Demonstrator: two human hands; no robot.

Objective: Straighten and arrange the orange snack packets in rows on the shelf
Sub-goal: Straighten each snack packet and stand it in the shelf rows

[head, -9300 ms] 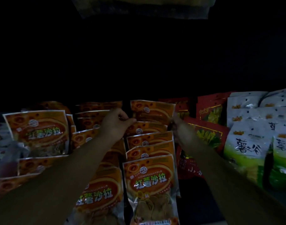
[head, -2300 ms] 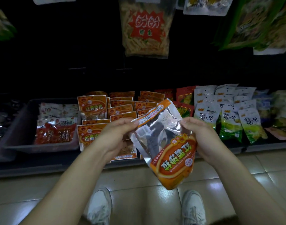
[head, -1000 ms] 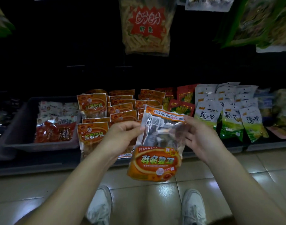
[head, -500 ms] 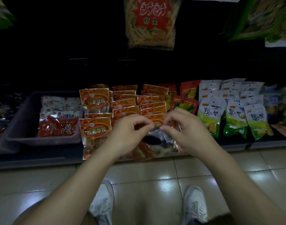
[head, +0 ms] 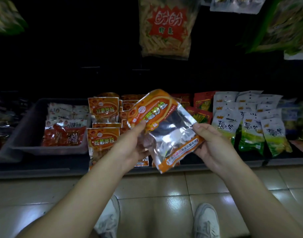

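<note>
I hold one orange snack packet (head: pixel 164 124) in front of the low shelf, tilted, with its orange label end up-left and its clear, shiny end down-right. My left hand (head: pixel 130 145) grips its left edge, thumb on the front. On the other side my right hand (head: pixel 211 143) pinches its right edge. Behind it, several more orange packets (head: pixel 103 109) lie in overlapping rows on the shelf (head: pixel 44 169), partly hidden by the held packet and my hands.
A grey bin (head: pixel 27 131) with red and white packets sits left of the orange rows. Red packets (head: pixel 202 102) and white-green packets (head: pixel 248 122) lie to the right. A large bag of yellow sticks (head: pixel 166 26) hangs above. Tiled floor and my two shoes are below.
The packet was upside down with its orange label low a second ago, passed edge-on between my hands, and now faces me with the label end raised up-left.
</note>
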